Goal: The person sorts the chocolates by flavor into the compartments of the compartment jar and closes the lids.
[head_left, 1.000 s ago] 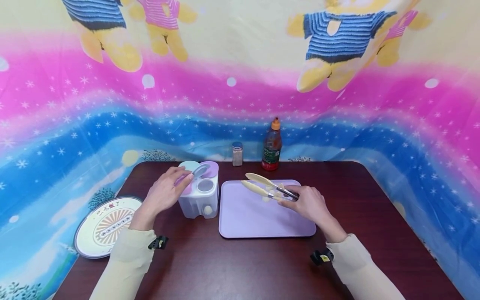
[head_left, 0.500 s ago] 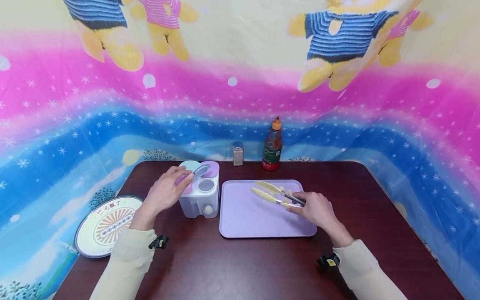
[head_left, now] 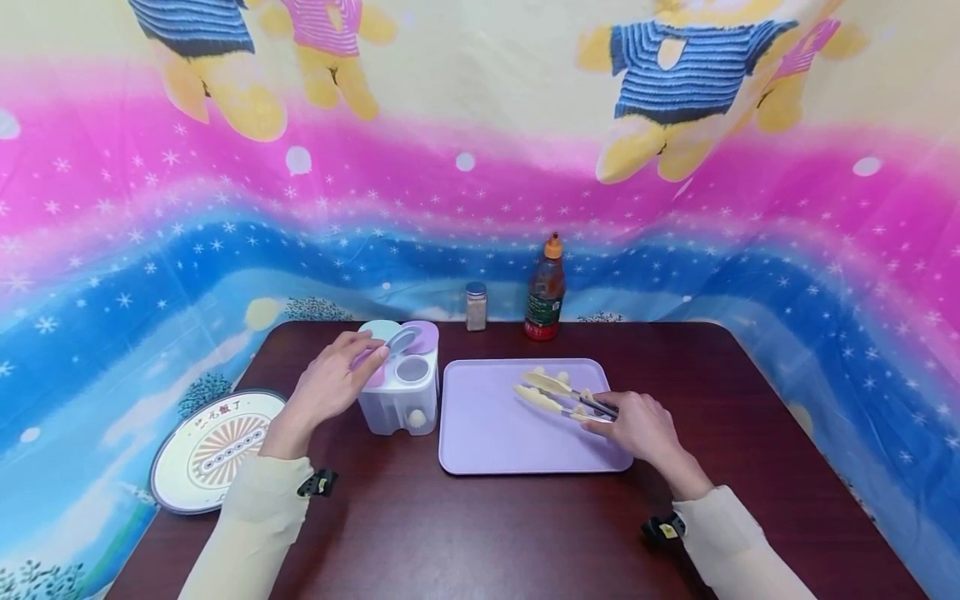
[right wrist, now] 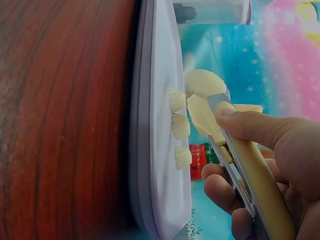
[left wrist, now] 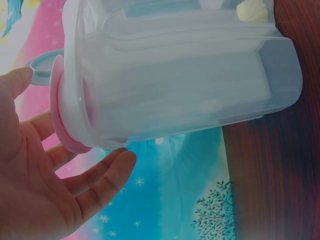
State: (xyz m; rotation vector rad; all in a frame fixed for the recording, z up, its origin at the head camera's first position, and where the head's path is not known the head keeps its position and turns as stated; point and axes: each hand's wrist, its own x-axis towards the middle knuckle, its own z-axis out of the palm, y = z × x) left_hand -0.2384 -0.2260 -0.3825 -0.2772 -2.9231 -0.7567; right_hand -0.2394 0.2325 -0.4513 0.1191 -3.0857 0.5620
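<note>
My left hand [head_left: 333, 372] holds up the grey-blue flip lid [head_left: 402, 342] of a clear, white-topped storage container [head_left: 397, 408], thumb and index finger at its edge. That lid's round opening [head_left: 412, 369] is uncovered. In the left wrist view the thumb meets the lid [left wrist: 42, 67], while the other fingers spread around the pink lid [left wrist: 65, 110]. With my right hand [head_left: 637, 425] I grip tongs [head_left: 558, 396] with cream tips, parted, low over the lavender tray [head_left: 487, 442]. Small cream shell-shaped pieces [right wrist: 181, 126] lie on the tray beside the tips. A similar piece [head_left: 416, 419] shows inside the container.
A patterned oval plate [head_left: 217, 450] lies at the table's left edge, partly behind the left forearm. Behind the tray stand a small blue-capped jar [head_left: 476, 308] and an orange-capped sauce bottle [head_left: 544, 300]. A printed cloth [head_left: 465, 208] hangs around the dark table [head_left: 480, 533].
My right hand has moved right and toward me with the tongs, their tips lowering toward the pieces on the tray. The left hand stays at the raised lid.
</note>
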